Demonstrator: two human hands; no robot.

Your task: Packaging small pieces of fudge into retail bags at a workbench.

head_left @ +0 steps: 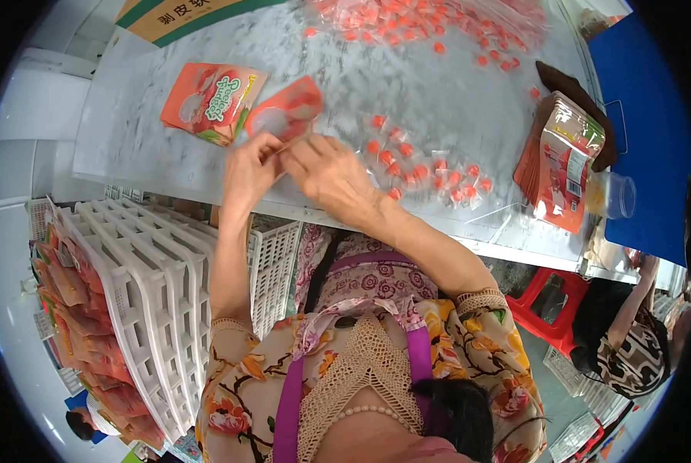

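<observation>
My left hand (250,171) and my right hand (331,176) meet over the near side of the table, fingers pinched together on the edge of a red pouch (302,99). The pouch has a pale window and slants away from me, slightly blurred. Just left of it lies a small stack of printed red pouches (216,100). To the right of my right hand a loose group of small red candies (421,171) in clear wrappers rests on the table. Whether anything is inside the held pouch, I cannot tell.
A heap of wrapped red candies (438,19) covers the far side of the marbled table (152,147). More pouches (565,166) stand at right beside a clear plastic cup (617,195). White crates (149,285) are stacked at lower left; a red stool (550,309) is at right.
</observation>
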